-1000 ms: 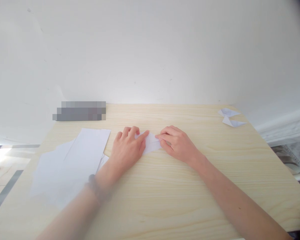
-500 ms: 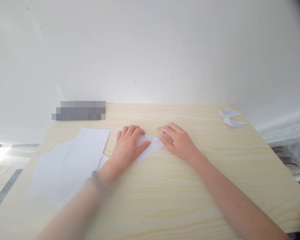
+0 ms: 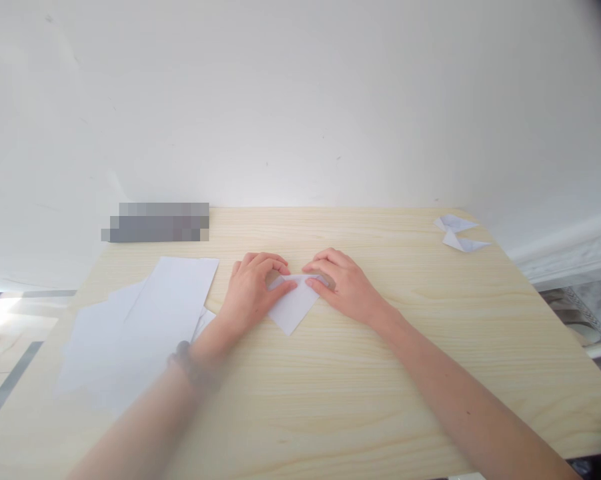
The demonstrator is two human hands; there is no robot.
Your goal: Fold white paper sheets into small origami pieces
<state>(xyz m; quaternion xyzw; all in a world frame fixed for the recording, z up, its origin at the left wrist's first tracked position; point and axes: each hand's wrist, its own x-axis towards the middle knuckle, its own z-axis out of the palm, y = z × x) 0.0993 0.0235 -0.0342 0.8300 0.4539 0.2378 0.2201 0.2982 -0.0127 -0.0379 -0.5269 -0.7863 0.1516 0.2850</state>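
Observation:
A small folded white paper (image 3: 293, 308) lies on the light wooden table (image 3: 330, 373), its pointed corner toward me. My left hand (image 3: 253, 290) rests on its left side, fingers curled, thumb and forefinger pressing the top edge. My right hand (image 3: 340, 283) presses the paper's upper right edge with its fingertips bent down. Both hands meet over the paper's top fold. A dark band circles my left wrist.
A loose pile of white sheets (image 3: 135, 327) lies to the left of my hands. Two small folded paper pieces (image 3: 457, 233) sit at the table's far right corner. A blurred grey object (image 3: 157, 222) rests by the white wall at the back left.
The paper has turned so its point faces me. Both hands have drawn together over its top edge, the right hand moving left onto it.

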